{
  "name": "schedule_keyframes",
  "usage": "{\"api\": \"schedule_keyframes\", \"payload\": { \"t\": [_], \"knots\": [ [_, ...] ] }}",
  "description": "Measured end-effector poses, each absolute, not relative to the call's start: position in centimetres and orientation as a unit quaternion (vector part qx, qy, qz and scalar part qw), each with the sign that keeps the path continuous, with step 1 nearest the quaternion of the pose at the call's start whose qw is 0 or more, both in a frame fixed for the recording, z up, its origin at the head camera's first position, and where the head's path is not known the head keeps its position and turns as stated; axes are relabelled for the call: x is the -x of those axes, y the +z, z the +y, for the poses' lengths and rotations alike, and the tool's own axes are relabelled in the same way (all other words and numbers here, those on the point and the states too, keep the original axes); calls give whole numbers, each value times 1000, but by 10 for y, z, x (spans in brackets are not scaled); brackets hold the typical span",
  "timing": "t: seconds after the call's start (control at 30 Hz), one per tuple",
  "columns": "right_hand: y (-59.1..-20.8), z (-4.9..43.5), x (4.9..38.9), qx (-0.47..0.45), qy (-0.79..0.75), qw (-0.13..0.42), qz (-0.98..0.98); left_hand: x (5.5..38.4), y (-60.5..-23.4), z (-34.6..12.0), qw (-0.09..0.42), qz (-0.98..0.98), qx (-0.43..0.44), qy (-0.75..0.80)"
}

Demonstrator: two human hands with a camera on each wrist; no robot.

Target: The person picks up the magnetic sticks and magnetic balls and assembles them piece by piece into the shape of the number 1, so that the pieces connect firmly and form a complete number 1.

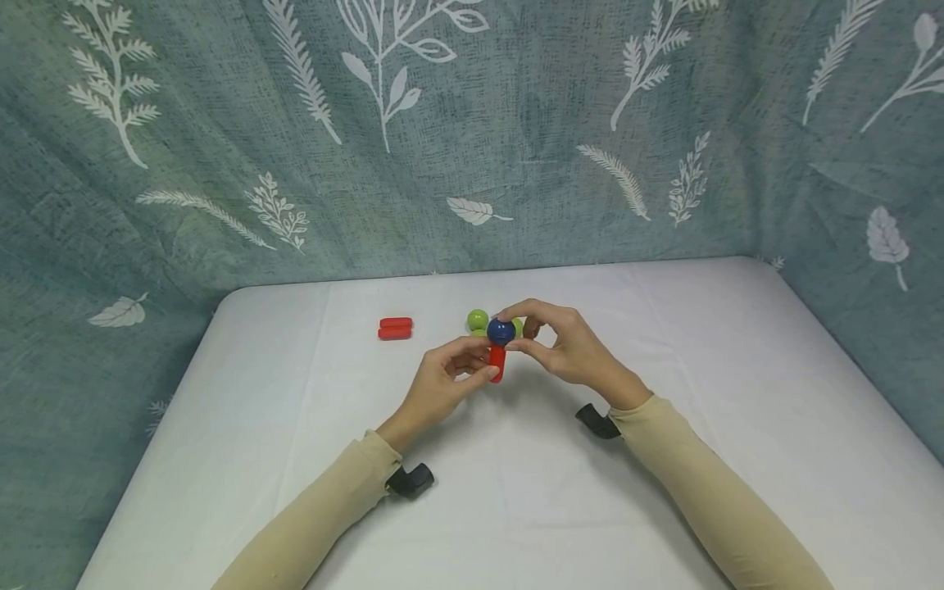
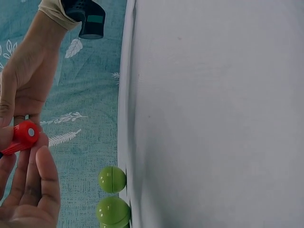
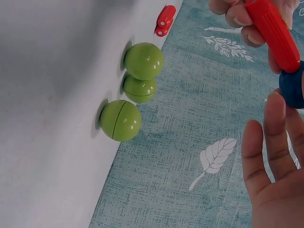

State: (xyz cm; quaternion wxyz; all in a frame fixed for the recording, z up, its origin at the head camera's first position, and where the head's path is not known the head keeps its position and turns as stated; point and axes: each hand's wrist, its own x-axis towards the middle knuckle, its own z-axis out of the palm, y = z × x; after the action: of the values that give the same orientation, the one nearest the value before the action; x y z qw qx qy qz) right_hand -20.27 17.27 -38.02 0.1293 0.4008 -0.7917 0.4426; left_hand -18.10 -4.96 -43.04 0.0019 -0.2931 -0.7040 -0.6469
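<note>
In the head view my left hand (image 1: 433,387) holds a short red ribbed stick (image 1: 497,365) near the middle of the table, the stick's lower end angled toward me. At its upper end sits a dark blue ball (image 1: 501,332), which my right hand (image 1: 574,348) pinches between thumb and fingers. The right wrist view shows the stick (image 3: 275,35) meeting the blue ball (image 3: 291,89). A round silvery spot marks the free end of the stick (image 2: 27,134) in the left wrist view.
Behind the hands lie three green balls, one green ball (image 1: 478,319) partly clear of the fingers. Two red sticks (image 1: 395,329) lie side by side farther left. A white cloth covers the table (image 1: 295,459); a patterned green curtain (image 1: 516,147) hangs behind. Black wrist devices (image 1: 411,482) protrude beneath both sleeves.
</note>
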Motion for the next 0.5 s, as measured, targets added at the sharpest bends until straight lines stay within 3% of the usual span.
{"api": "schedule_keyframes", "payload": {
  "t": [0.5],
  "knots": [
    [-383, 175, 203, -411, 447, 115, -786, 178, -431, -47, 7, -698, 291, -654]
  ]
}}
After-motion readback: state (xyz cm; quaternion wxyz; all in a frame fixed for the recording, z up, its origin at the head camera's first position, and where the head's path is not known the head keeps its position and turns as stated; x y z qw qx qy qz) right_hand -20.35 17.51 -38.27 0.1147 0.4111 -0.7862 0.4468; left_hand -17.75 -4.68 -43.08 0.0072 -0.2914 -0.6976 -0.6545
